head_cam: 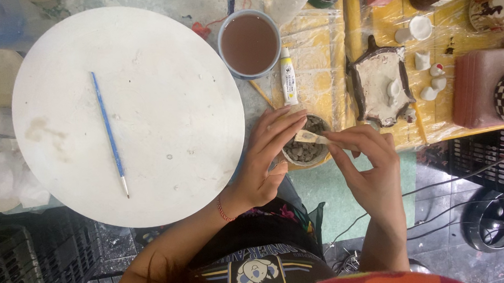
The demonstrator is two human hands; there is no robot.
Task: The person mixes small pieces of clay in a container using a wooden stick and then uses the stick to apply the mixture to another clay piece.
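Our left hand [262,163] cups a small round bowl [305,151] of grey lumps, fingers stretched nearly straight along its rim at ten o'clock and the thumb curled under its near side. Our right hand [366,165] comes in from three o'clock, thumb and forefinger pinched tight on a pale flat tool [312,137] whose tip lies across the top of the bowl; the other fingers fold loosely beneath. The two hands sit close together, apart only by the bowl between them.

At twelve o'clock from the bowl, a white paint tube [288,76] with a yellow band lies upright on crinkled yellow plastic sheeting [316,54], and just beyond it stands a blue-rimmed cup [249,44] of brown liquid. At two o'clock rests a dark-edged clay tray [381,85] with a pale inside, small white clay pieces [433,80] scattered beside it.

At nine o'clock a large white round board [165,94] fills the bench, a blue-handled paintbrush [109,133] lying on it well apart from our hands. A red string bracelet [224,210] circles our left wrist.
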